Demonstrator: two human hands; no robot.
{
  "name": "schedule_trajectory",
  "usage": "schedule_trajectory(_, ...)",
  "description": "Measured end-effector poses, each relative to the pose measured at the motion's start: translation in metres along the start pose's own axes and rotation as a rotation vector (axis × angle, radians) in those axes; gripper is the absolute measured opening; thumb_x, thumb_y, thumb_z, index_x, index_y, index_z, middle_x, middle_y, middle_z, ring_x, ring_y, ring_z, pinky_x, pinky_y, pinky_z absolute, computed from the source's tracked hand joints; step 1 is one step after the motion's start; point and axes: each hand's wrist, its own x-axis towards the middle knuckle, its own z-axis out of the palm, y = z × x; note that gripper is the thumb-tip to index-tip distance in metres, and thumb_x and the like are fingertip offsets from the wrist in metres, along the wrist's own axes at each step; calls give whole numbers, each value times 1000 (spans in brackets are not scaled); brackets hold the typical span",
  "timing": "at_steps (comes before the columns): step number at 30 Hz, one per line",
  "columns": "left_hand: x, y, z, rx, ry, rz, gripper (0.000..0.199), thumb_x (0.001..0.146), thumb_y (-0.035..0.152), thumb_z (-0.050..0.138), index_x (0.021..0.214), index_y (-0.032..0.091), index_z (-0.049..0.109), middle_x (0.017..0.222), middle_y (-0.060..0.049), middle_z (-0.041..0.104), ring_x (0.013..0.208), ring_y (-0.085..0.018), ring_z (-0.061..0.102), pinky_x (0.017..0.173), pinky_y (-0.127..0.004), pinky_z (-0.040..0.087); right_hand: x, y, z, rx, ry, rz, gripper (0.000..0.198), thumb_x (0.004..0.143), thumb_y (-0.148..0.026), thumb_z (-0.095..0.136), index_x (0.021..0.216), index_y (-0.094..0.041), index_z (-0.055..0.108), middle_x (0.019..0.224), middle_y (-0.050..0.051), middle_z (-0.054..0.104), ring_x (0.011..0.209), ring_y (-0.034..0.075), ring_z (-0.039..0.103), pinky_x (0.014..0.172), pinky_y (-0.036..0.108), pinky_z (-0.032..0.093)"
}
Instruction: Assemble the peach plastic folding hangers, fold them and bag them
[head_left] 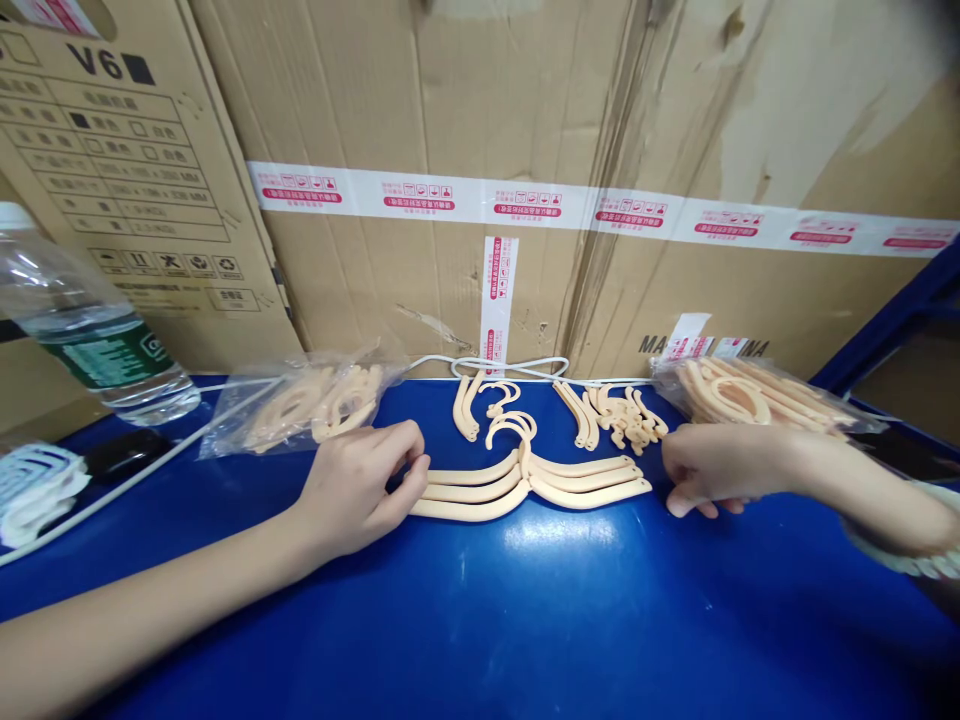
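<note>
Three cream plastic folding hangers (480,492) lie close together in front of me, their arms spread and their hooks pointing away. My left hand (367,485) is at their left ends, thumb and forefinger curled together over the tips; the exact contact is partly hidden. Just beyond the right ends is my right hand (709,470), apart from the hangers, palm down with bent, slightly separated fingers and nothing visible in them. Behind the hangers are loose arm pieces (469,405), hook pieces (504,395), more arm pieces (576,413) and a pile of small curved pieces (626,415).
Clear plastic bags of cream parts lie at left (300,405) and right (750,395) on the blue table (480,620). A water bottle (105,330) leans at far left near a white cable (142,475). Large cardboard boxes (420,110) stand behind.
</note>
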Motion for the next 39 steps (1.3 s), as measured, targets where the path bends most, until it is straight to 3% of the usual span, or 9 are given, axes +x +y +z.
schedule_trajectory(3,-1,0,0,-7,-17,-41,5,86,24,48,84,20,48,56,7,47,48,-10,46,52,-24,33,-3,-4,0,-16,-15,-25,29,78,-27,57,51,-17,57,45,-1,51,43,12,48,48,26,38)
schedule_trajectory(7,0,1,-1,-23,-26,-40,6,86,24,47,90,19,49,60,6,54,51,-11,53,54,-24,37,-11,-15,0,-49,38,-14,33,78,-20,54,45,-18,51,43,-2,48,42,11,46,47,26,36)
schedule_trajectory(17,2,3,-4,-21,-13,15,13,86,19,47,76,18,54,59,3,55,52,-12,53,54,-25,37,-8,-11,1,-7,36,-62,30,77,-19,54,46,-18,52,45,-2,50,44,12,48,50,26,36)
schedule_trajectory(39,3,5,-4,-18,-22,48,15,87,18,46,75,18,56,59,3,56,51,-12,53,53,-25,37,-7,-14,1,-21,37,-63,31,74,-14,52,44,-18,49,44,-3,48,42,12,45,50,27,36)
